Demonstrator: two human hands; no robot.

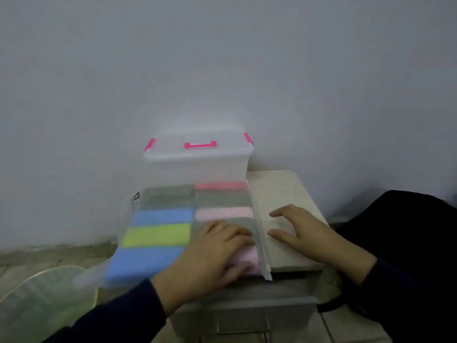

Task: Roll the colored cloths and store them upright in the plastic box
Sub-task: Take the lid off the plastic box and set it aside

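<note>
A clear plastic box (197, 169) with a shut lid and pink clips and handle stands at the back of a small table (279, 191), against the wall. In front of it lies a clear flat pack (160, 233) holding folded cloths in two columns: blue, yellow-green, grey, pink and red. My left hand (212, 253) lies on the pack's near right part, fingers and thumb curled round a pink cloth (246, 258) through the plastic. My right hand (304, 233) rests flat on the table beside the pack's right edge, fingers spread. The image is blurred.
The pack overhangs the table's left side. A clear rounded plastic object (44, 293) sits on the floor at lower left. A dark clothed leg (408, 231) fills the right. The table's front shows a drawer (247, 308) below my hands.
</note>
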